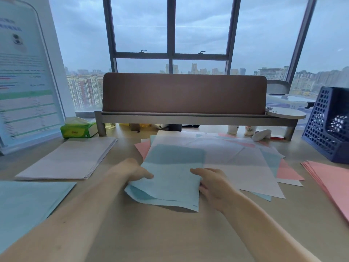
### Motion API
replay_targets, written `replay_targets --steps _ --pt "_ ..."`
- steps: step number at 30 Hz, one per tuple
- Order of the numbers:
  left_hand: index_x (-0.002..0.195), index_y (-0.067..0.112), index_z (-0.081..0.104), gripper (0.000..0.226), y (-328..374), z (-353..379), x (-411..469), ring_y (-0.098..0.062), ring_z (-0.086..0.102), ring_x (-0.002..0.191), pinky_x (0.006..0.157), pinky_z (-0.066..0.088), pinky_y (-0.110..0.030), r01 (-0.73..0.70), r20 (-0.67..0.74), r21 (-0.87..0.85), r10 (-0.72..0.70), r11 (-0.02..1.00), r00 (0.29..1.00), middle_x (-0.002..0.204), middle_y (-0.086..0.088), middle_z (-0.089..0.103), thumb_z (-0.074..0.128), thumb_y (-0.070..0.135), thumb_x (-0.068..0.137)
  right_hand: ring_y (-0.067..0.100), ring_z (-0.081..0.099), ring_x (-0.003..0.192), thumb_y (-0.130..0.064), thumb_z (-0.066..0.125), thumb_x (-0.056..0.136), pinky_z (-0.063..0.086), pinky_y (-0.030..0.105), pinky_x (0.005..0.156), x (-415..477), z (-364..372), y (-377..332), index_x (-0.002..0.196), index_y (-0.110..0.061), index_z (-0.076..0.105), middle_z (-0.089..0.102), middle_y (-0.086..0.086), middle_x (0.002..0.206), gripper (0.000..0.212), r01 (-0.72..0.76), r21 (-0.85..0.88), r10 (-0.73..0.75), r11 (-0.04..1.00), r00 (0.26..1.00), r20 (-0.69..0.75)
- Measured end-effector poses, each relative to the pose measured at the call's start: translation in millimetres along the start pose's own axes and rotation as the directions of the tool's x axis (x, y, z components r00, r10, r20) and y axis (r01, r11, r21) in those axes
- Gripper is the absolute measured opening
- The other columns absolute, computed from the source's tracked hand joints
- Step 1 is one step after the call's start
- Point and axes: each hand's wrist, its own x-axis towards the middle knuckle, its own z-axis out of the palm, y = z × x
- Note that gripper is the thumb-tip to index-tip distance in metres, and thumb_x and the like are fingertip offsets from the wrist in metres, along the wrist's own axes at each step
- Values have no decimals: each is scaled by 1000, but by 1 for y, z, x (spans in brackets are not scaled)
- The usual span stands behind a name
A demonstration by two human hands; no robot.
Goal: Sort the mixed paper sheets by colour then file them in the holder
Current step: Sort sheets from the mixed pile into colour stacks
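A mixed pile of white, pink and blue sheets (226,157) lies spread over the middle of the desk. On its near left side, both hands hold a few light blue sheets (170,186). My left hand (132,171) grips their left edge, thumb on top. My right hand (211,182) grips their right edge. A white stack (66,159) lies at the left, a blue stack (28,205) at the near left, and a pink stack (332,182) at the right. The dark blue mesh holder (328,125) stands at the far right.
A brown desk divider (183,93) on a grey shelf crosses the back of the desk. A green tissue pack (77,129) and a standing sign (24,82) are at the back left. Small cups and clutter sit under the shelf.
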Motion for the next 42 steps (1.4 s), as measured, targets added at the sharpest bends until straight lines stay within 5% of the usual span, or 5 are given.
replay_targets --steps 13,17,25,39,42 --pt "106 9 62 37 -4 1 0 -26 63 100 88 54 -37 4 -7 -22 -4 1000 1000 109 -7 66 82 29 82 15 40 65 -29 78 85 40 28 69 0 6 -28 82 -7 53 50 6 72 33 -213 -161 205 964 977 -64" --pt "102 8 67 32 -12 0 2 -26 67 92 81 55 -35 36 6 -127 -36 991 999 101 -9 70 82 29 82 11 41 46 -28 74 89 35 19 45 5 6 -22 75 -7 57 54 1 44 30 -215 -225 208 950 977 -55" --pt "107 9 70 16 -34 -19 -7 -30 68 100 85 57 -38 -75 -47 -311 63 948 997 108 -11 72 58 11 97 25 72 85 -7 73 88 59 31 69 18 32 -6 110 -1 69 74 12 108 23 -39 -288 67 957 994 89" --pt "109 15 64 29 -182 -127 -111 -38 68 104 93 56 -56 -56 -389 -733 -351 678 852 113 -16 69 42 0 97 24 68 95 3 62 93 62 27 66 -11 231 15 99 -8 60 67 13 108 12 67 -284 95 956 848 521" --pt "103 11 64 23 -218 -143 -142 -32 69 87 69 61 -42 -29 -406 -745 -419 666 812 103 -15 70 48 -3 93 29 71 94 3 69 88 63 32 69 -20 283 28 104 -4 61 69 17 105 19 101 -252 44 963 858 511"
